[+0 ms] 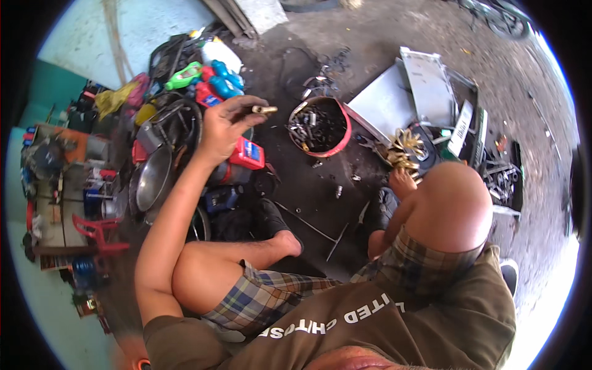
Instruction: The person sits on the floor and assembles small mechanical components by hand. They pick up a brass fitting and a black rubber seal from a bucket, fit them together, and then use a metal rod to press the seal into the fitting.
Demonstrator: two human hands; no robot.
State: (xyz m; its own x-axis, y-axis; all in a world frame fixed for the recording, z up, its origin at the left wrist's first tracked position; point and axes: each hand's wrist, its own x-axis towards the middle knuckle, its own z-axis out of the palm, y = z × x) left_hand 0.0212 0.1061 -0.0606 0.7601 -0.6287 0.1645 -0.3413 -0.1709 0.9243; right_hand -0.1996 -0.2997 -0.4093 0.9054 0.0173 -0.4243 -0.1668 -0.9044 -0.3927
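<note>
My left hand (223, 131) is raised at the left, pinching a small brass-coloured cylindrical metal piece (265, 110) between its fingertips. Just right of that piece, on the ground, stands a round tub with a red rim (345, 137), holding many small dark and silvery metal parts (312, 123). Beyond my bent right knee, my right hand (402, 184) is partly hidden by the leg. Its fingers are closed against a gold-coloured metal part with curved, blade-like pieces (407, 147).
Grey metal panels (385, 102) lie at the back right, near a box of tools (501, 182). Plastic bottles (225, 80), a red container (248, 154) and a metal pan (153, 179) crowd the left. A T-shaped rod (308, 225) lies between my feet. A small metal cylinder (338, 192) is nearby.
</note>
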